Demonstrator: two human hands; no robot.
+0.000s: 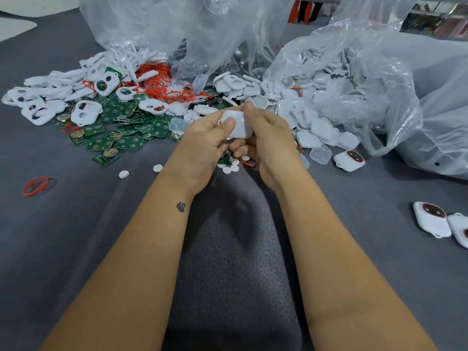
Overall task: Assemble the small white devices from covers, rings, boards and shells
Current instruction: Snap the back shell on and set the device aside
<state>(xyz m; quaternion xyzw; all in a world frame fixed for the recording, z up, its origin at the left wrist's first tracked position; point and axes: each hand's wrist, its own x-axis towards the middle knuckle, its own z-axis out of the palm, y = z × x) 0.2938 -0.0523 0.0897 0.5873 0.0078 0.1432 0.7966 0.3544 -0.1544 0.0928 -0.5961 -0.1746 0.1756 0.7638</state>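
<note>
Both hands hold one small white device (239, 124) above the grey mat. My left hand (202, 145) grips its left side with the thumb on top. My right hand (268, 138) pinches its right side, thumb over the upper edge. Behind lie white covers (83, 112) with two holes, green boards (126, 127), red rings (162, 82) and white shells (311, 127). Three finished devices (349, 160) (431, 219) (461, 230) lie at the right.
Large clear plastic bags (379, 72) rise at the back and right, holding more white shells. A loose red ring (35, 186) lies at the left. Small white discs (124, 174) sit on the grey mat (76, 224) near my wrists.
</note>
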